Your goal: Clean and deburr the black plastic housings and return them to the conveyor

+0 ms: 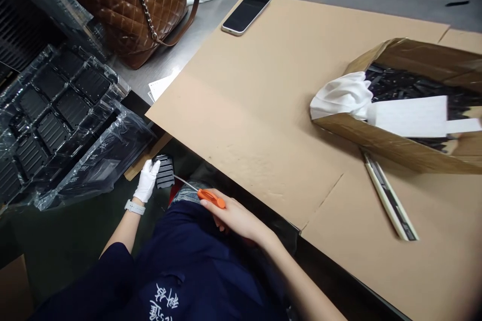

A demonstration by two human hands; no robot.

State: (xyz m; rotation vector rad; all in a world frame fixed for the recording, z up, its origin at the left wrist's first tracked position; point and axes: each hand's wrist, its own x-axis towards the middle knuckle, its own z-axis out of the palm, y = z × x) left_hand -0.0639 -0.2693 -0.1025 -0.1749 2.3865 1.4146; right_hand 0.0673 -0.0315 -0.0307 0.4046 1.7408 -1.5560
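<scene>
My left hand (146, 181), in a white glove, grips a black ribbed plastic part (164, 172) by its left edge, below the table's near edge. An orange-handled tool (211, 198) with a thin metal shaft is in my bare right hand (229, 214), the fingers wrapped round the handle. The shaft points left, and its tip is at the right side of the black part. Whether the tip touches the part is too small to tell.
Black trays of ribbed parts (56, 98) in clear plastic stand at left. On the cardboard-covered table (241, 105) are a phone (246, 13), a cutter knife (390, 196) and an open box (399, 153) of black pieces. A brown quilted bag (131, 7) sits behind.
</scene>
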